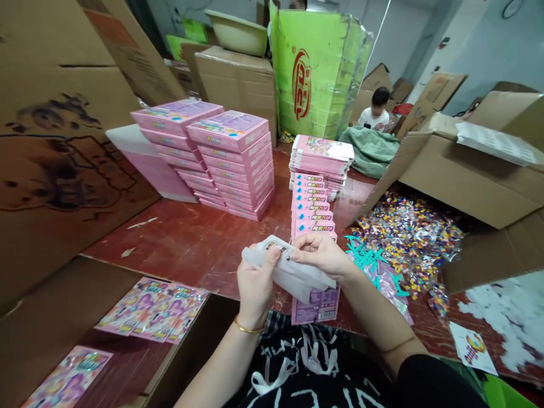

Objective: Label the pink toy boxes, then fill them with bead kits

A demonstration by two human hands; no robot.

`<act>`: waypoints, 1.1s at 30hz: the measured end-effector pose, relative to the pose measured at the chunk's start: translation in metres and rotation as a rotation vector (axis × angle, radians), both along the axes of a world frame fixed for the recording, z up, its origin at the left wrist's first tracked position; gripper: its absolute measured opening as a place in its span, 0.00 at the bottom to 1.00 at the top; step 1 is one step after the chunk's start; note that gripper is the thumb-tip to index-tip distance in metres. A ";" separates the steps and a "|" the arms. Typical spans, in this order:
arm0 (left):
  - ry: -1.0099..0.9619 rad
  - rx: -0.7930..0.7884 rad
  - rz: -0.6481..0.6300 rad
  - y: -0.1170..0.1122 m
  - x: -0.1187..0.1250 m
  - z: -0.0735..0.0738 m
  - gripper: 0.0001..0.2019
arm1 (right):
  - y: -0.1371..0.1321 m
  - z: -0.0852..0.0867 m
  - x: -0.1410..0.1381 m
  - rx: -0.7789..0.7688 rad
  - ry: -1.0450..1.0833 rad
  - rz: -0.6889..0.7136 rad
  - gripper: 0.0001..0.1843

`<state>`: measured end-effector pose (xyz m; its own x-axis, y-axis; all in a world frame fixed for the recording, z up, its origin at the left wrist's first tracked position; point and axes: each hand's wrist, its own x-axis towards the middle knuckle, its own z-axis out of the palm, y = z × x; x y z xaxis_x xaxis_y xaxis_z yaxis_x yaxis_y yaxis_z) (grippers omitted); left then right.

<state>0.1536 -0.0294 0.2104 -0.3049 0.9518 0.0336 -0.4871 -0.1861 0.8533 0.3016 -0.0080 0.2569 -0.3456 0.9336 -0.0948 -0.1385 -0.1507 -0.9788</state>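
Both of my hands grip a whitish, translucent plastic bag [297, 277] in front of my body. My left hand [257, 280] pinches its left end, thumb on top near some dark printed marks. At the bag's upper edge, my right hand [318, 255] pinches it between thumb and fingers. What the bag contains cannot be made out. Beneath and beyond it runs an overlapping row of pink printed cartons [312, 207]. A purple carton panel with a barcode [317, 311] shows below the bag. Right of my hands lie turquoise plastic pieces [365, 255] and clear pinkish packets [389, 286].
Stacked pink boxes [236, 164] stand at the left back, flat cartons [321, 153] behind the row. An open cardboard box [463, 181] spills small colourful packets [412, 232] on the right. White pieces [510, 317] lie farther right. Another open box [187, 345] sits lower left. A person [376, 113] sits behind.
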 end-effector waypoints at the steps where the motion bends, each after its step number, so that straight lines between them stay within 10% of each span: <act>1: 0.010 -0.001 0.008 0.000 0.001 -0.001 0.17 | 0.000 0.000 0.000 0.027 -0.011 -0.025 0.23; 21: 0.047 -0.035 0.007 0.005 0.011 -0.001 0.16 | -0.012 -0.018 0.000 0.763 -0.439 -0.359 0.02; 26: -0.035 -0.071 -0.003 0.007 0.010 0.001 0.17 | -0.025 -0.019 -0.003 1.294 -0.691 -0.522 0.12; 33: -0.051 -0.054 -0.004 0.002 0.011 0.006 0.17 | -0.013 -0.016 -0.015 1.294 -0.631 -0.557 0.30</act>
